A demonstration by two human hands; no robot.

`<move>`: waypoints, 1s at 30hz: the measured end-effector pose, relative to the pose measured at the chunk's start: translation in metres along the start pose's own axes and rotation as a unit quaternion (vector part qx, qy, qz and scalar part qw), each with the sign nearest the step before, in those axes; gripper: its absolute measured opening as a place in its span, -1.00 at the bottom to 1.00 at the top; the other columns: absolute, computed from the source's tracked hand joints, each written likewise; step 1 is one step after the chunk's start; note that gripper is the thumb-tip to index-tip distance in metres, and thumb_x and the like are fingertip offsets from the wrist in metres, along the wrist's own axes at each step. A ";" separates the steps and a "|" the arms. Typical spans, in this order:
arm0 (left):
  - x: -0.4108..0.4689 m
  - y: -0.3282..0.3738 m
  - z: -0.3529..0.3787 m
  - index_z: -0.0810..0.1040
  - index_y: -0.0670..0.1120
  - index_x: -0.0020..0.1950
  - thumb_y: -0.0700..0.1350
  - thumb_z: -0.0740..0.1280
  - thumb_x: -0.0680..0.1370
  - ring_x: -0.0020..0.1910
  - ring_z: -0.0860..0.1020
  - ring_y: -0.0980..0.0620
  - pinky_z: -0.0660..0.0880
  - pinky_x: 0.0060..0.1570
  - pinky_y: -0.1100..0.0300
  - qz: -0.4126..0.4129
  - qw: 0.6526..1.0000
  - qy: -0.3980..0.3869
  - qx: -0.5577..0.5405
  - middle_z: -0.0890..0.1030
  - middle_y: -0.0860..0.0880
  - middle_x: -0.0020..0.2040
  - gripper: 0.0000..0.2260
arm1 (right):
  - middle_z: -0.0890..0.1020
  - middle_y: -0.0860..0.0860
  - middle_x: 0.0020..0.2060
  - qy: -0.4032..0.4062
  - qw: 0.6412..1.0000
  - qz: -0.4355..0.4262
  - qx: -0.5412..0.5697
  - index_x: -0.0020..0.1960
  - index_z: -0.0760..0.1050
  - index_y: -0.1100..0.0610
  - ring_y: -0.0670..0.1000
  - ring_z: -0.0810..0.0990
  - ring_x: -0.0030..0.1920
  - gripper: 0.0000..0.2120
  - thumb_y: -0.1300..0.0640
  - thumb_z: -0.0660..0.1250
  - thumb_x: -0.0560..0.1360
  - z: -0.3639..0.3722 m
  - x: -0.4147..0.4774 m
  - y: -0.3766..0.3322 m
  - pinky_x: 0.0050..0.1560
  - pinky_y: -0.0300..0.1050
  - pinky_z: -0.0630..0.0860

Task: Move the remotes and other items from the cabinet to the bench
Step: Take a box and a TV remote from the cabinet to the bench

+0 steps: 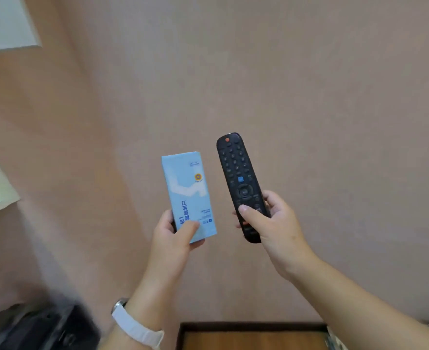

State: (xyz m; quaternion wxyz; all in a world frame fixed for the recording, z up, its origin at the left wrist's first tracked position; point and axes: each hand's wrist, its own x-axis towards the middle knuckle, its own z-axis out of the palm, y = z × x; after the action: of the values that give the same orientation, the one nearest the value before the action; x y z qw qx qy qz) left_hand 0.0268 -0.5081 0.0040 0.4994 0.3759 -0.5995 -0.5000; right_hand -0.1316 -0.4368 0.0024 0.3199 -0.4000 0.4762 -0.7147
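Note:
My left hand (175, 236) grips the lower end of a light blue box (188, 190) with dark blue print, thumb on its face. My right hand (271, 223) holds a black remote (238, 178) with a red power button at its far end, thumb on the lower buttons. Both items are raised in front of a plain pinkish wall, side by side and apart. A white watch strap sits on my left wrist.
A wooden surface with a dark rim (253, 335) shows at the bottom edge. A blurred black object (39, 327) lies at the bottom left. White panels (4, 21) appear at the upper left and left edge.

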 end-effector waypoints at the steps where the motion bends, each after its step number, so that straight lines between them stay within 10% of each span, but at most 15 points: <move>1: -0.007 -0.004 0.021 0.56 -0.05 0.06 -0.35 0.26 0.53 -0.14 0.68 0.11 0.59 -0.27 0.19 -0.010 1.000 -0.016 -0.004 0.71 0.08 -0.08 -0.76 | 0.69 0.17 -0.08 0.017 1.000 0.008 -0.001 0.02 0.53 0.07 0.04 0.67 -0.25 -0.86 0.25 0.38 0.50 -0.021 -0.006 -0.001 -0.27 -0.13 0.57; 19: -0.129 -0.052 0.313 0.53 -0.08 0.03 -0.33 0.25 0.54 -0.15 0.67 0.07 0.56 -0.28 0.17 -0.099 0.938 -0.332 -0.014 0.71 0.05 -0.09 -0.81 | 0.70 0.03 -0.24 0.298 0.951 0.044 -0.065 0.05 0.45 0.12 0.02 0.62 -0.28 -0.82 0.27 0.33 0.48 -0.307 -0.141 -0.034 -0.24 -0.10 0.46; 30: -0.165 -0.066 0.470 0.54 -0.09 0.04 -0.31 0.25 0.54 -0.15 0.67 0.08 0.60 -0.14 0.04 -0.121 0.836 -0.534 -0.042 0.72 0.05 -0.09 -0.83 | 0.70 0.07 -0.17 0.488 0.868 0.039 -0.086 0.03 0.55 0.04 0.04 0.61 -0.23 -0.74 0.14 0.36 0.33 -0.408 -0.184 -0.054 -0.13 -0.01 0.48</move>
State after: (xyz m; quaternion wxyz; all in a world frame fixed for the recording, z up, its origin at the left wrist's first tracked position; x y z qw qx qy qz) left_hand -0.3984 -0.2608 -0.0979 0.0527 0.0982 -0.7010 -0.7044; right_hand -0.4059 -0.0905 -0.0883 0.0391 -0.0069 0.6463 -0.7621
